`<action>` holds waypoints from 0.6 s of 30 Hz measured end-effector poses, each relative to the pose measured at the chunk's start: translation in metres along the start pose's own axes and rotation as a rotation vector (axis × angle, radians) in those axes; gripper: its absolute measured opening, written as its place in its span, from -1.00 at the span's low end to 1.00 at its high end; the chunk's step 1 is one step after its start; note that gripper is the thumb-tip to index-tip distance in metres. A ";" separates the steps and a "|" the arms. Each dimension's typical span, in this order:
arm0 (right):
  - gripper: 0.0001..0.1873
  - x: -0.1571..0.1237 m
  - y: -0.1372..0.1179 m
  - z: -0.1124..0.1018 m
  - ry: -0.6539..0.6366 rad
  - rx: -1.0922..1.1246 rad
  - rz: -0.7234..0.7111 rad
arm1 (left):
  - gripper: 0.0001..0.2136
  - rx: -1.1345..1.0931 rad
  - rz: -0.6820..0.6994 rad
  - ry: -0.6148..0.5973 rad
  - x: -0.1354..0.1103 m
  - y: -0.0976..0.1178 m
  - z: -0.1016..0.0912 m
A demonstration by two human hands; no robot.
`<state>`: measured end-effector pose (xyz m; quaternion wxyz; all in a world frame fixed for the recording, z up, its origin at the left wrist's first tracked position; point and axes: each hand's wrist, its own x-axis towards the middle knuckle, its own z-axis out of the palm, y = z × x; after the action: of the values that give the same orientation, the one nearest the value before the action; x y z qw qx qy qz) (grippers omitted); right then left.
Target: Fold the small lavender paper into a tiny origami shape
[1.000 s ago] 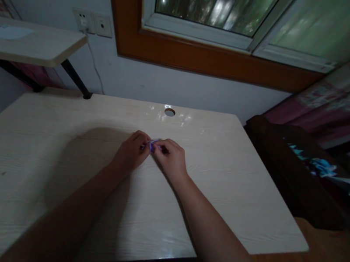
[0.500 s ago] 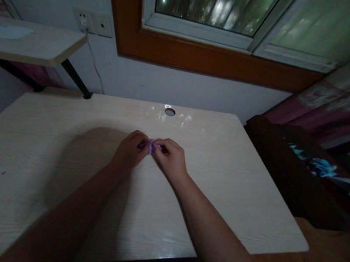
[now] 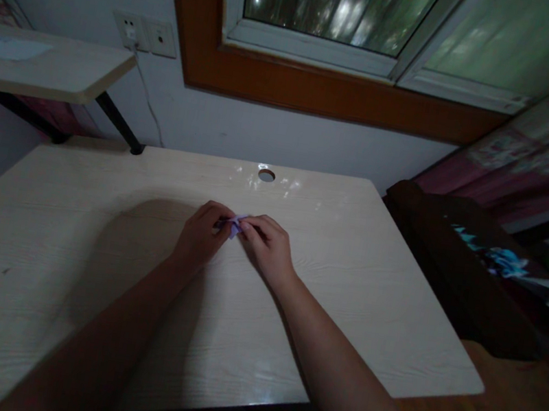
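A small folded piece of purple paper [image 3: 235, 227] is pinched between my two hands, over the middle of the pale wood-grain desk [image 3: 353, 301]. My left hand [image 3: 204, 230] grips its left side with thumb and fingers closed. On the other side, my right hand [image 3: 269, 241] pinches it near the centre, fingertips almost meeting those of the left. Fingers cover much of the paper, so its full shape is hidden. A flap points down toward me.
A round cable hole [image 3: 266, 176] lies near the desk's back edge. At the left stands a raised shelf [image 3: 102, 71] on black legs. Beyond the desk's right edge is a dark wooden piece of furniture [image 3: 427, 257] with blue items [image 3: 505, 263] on it.
The purple paper has turned slightly between my fingers, and more of its flaps show. My hands have shifted only a little.
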<state>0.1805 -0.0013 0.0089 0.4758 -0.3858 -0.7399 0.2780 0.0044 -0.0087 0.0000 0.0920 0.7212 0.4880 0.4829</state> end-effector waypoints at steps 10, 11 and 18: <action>-0.85 0.000 0.001 0.000 0.038 0.012 -0.031 | -0.77 -0.031 -0.010 -0.034 -0.001 0.000 -0.002; -0.84 0.000 0.001 0.000 0.039 0.009 -0.033 | -0.77 -0.031 -0.010 -0.035 -0.001 0.000 -0.002; -0.86 0.001 -0.001 -0.002 0.057 -0.014 -0.025 | -0.80 -0.052 0.014 -0.044 -0.001 0.002 -0.003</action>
<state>0.1817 -0.0013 0.0110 0.4975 -0.3876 -0.7327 0.2558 0.0036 -0.0118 0.0017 0.1181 0.7324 0.4682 0.4800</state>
